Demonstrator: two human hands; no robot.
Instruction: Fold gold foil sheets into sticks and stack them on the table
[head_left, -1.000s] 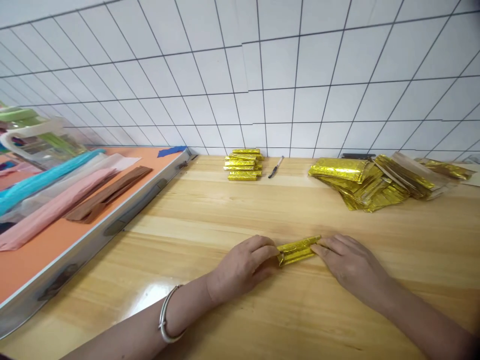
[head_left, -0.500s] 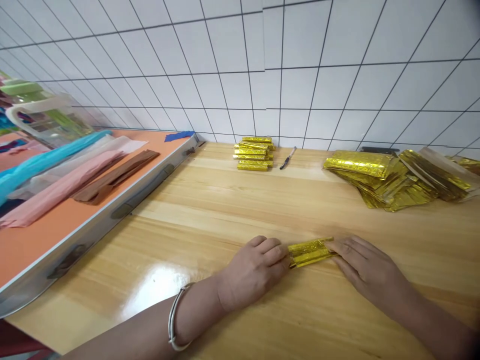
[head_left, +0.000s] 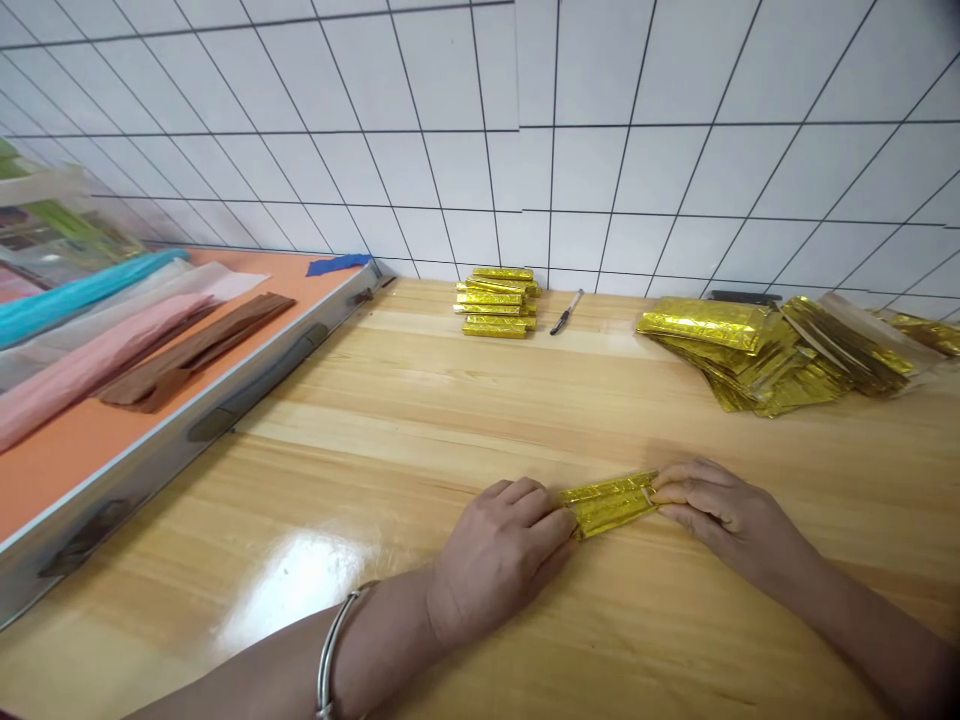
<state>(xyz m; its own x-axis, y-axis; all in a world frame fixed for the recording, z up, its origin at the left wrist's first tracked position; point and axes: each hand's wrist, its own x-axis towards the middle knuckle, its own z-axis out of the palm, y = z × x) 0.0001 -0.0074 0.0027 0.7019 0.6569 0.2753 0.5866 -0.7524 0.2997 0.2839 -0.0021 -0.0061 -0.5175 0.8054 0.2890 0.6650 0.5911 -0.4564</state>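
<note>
A wide pale wooden table [head_left: 450, 420] runs up to the white tiled wall. Along its left edge lies a long orange board [head_left: 97, 440] in a metal frame, carrying strips of teal, pink and brown crepe paper [head_left: 172, 355]. At the far right of the table lies a loose heap of gold foil sheets [head_left: 757, 350]. By the wall, well apart from it, stands a neat stack of folded gold foil bars [head_left: 495, 300].

Near the front edge the left hand [head_left: 495, 560] and the right hand [head_left: 727, 515] meet over a folded gold foil strip [head_left: 609, 503] that lies flat on the wood. The left fingers are curled together on its left end and the right fingertips pinched on its right end. A pen [head_left: 565, 311] lies just beside the stack, and a silver bangle [head_left: 330, 650] circles the left wrist.
</note>
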